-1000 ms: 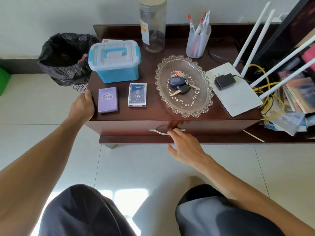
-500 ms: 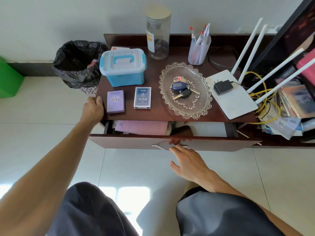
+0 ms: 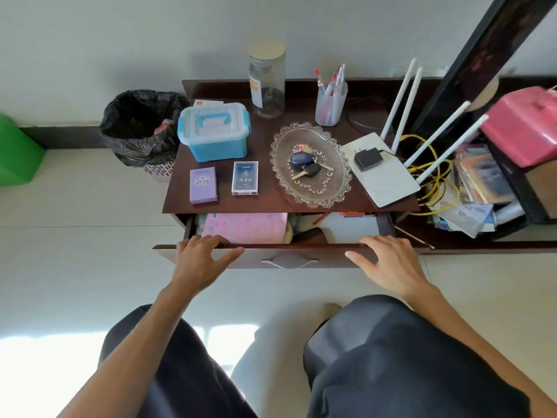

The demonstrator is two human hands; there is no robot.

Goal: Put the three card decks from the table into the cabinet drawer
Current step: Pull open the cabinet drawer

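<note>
Hidden: only two decks show on the tabletop; a third cannot be made out. A white card with a red corner peeks from behind the blue box, mostly covered. The drawer's back part sits under the tabletop, out of sight. Its contents are partly seen: a pink sheet, a white surface to the right, a dark object between them that I cannot identify.
Cut off: both forearms run out at the bottom edge; the stack of papers and the pink case at far right are blurred.
Left grip: left hand rests on the drawer's front edge, fingers curled over the rim, thumb spread along the front; it holds no deck.
Right grip: right hand lies on the front edge near the right end, fingers spread and loosely bent, holding nothing else.
Decks vs. grips: purple deck lies flat near the tabletop's front left, above and behind the left hand, apart from it. Blue deck lies flat just right of it, in front of the blue box. Both are well apart from the right hand.
Drawer: pulled partly out, handle between the two hands, untouched.
Writing: the blue deck carries pale characters, too small to read; the purple deck shows a crown-like emblem. The jar has a label, unreadable.
Tray: glass tray right of the decks holds keys.
</note>
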